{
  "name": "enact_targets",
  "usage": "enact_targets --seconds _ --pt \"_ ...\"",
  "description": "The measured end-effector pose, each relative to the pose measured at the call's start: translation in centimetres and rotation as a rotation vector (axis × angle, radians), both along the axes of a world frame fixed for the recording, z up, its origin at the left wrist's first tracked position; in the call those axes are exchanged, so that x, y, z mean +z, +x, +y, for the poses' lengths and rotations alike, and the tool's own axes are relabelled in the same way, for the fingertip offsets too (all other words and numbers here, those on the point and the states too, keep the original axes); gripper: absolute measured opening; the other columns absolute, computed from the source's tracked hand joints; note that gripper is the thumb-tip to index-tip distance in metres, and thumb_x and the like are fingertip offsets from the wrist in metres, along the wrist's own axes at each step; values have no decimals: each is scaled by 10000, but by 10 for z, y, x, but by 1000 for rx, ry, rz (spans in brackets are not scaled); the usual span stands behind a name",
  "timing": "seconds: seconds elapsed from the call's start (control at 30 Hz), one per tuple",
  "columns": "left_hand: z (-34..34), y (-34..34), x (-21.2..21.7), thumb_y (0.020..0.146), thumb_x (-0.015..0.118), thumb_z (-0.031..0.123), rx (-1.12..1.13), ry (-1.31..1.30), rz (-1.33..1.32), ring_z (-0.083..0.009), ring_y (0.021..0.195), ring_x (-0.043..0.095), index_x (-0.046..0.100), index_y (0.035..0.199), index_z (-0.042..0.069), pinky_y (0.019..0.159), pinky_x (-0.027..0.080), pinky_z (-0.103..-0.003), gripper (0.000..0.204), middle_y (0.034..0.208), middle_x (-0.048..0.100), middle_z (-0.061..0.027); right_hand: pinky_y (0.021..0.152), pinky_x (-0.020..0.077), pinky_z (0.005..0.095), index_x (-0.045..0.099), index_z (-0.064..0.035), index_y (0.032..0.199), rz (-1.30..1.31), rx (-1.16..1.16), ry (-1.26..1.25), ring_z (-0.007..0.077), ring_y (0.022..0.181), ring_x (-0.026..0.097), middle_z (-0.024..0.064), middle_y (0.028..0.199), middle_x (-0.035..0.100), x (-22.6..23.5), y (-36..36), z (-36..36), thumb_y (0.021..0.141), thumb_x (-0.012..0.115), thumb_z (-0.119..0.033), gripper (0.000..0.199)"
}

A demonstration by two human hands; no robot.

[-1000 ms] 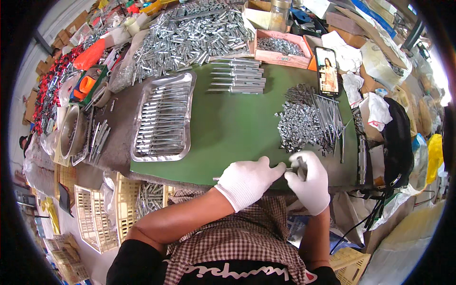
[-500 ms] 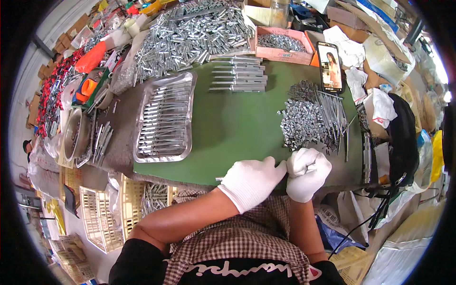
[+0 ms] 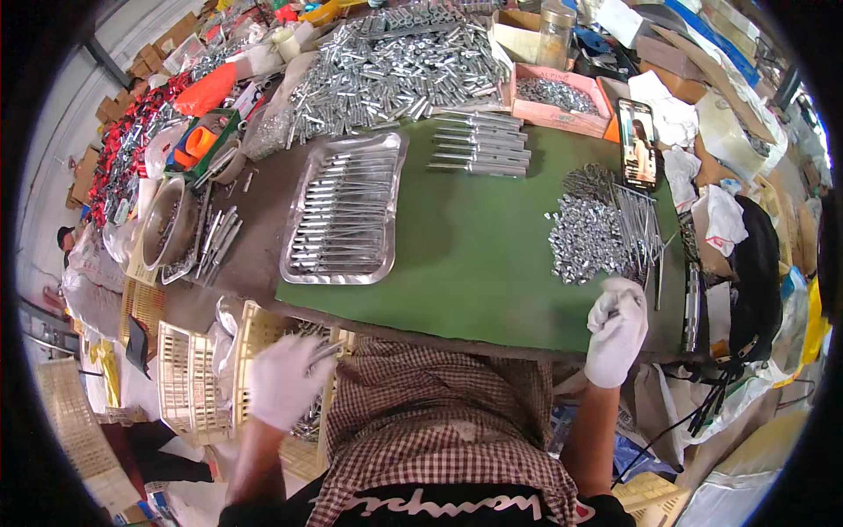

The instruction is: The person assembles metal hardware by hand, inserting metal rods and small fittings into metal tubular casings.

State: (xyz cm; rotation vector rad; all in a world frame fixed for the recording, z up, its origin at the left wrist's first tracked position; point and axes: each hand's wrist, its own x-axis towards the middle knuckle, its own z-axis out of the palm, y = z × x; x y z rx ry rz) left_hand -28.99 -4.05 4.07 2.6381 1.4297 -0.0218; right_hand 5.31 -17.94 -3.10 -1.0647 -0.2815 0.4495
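Note:
My left hand (image 3: 285, 379), in a white glove and smeared by motion, is off the table's front edge above the cream plastic basket (image 3: 248, 360). A short silvery metal tube (image 3: 327, 350) shows at its fingertips. At the table's front right, my gloved right hand (image 3: 617, 334) has its fingers curled closed; what they hold, if anything, is hidden. Just beyond it lie a heap of small silvery metal pieces (image 3: 587, 239), a dark pile of small parts (image 3: 590, 183) and a bundle of thin metal rods (image 3: 644, 230).
A metal tray (image 3: 288, 263) holds a row of rod-ended metal parts on the green tabletop (image 3: 465, 263). Several similar tubes with rods (image 3: 483, 145) lie behind. A large heap of metal tubes (image 3: 395, 70), a pink box (image 3: 562, 116) and a phone (image 3: 637, 145) line the back.
My left hand has swung left and down from beside my right hand to the basket. My right hand has moved a little right. The whole view has shifted.

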Motion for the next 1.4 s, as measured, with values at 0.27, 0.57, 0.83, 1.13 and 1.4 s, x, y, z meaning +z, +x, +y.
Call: enact_targets --seconds 0.27,0.57,0.83,1.13,1.4 --pt "27 92 3 843 647 150 -396 162 -364 -305 894 628 666 1061 61 798 507 -416 236 1007 649 -108 410 248 211 609 34 1029 -185 96 -334 41 472 372 2 668 514 8 -5 6 985 463 -291 359" --pt "112 284 -49 885 616 230 -324 311 -166 -293 836 658 612 963 88 797 512 -425 163 962 635 -115 447 283 194 635 23 964 -144 111 -335 18 513 383 -14 692 536 17 -15 5 957 494 -127 205" --pt "116 279 -52 844 678 290 -445 411 -176 -301 922 627 637 936 97 789 503 -437 218 930 622 -97 417 267 213 614 16 944 -198 102 -373 43 474 362 -3 668 514 11 -13 5 953 486 -175 230" --pt "93 237 -50 876 626 257 -696 91 -474 -328 812 625 633 926 90 730 503 -438 174 818 602 -123 492 352 205 638 7 1115 -197 189 -441 38 518 419 32 786 642 26 -16 -11 985 479 -201 292" --pt "18 211 -29 836 667 269 -952 100 -391 -240 732 642 585 917 118 630 524 -365 190 758 561 -58 543 413 236 645 10 1172 -342 302 -601 61 548 486 69 852 717 25 -17 -5 989 497 -248 349"
